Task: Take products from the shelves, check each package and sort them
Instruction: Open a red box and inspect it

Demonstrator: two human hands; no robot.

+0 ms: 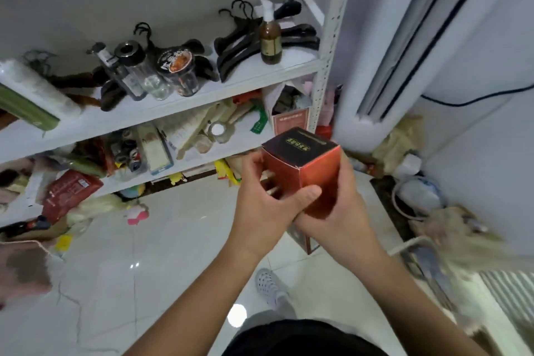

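A red-orange carton with a dark top and gold lettering (306, 166) is held upright in front of me, above the floor and just off the shelves' right end. My left hand (265, 199) grips its left side, thumb across the front lower edge. My right hand (344, 205) holds it from the right and underneath, fingers hidden behind the carton. A similar red box (291, 121) stands open on the middle shelf behind it.
A white shelf unit (161, 101) carries jars, a brown spray bottle (270, 39), black hangers, and cluttered packets lower down. A white standing appliance (433, 52) fills the right. Bags, a cable and toys lie on the glossy tile floor (173, 254). My shoe (270, 287) shows below.
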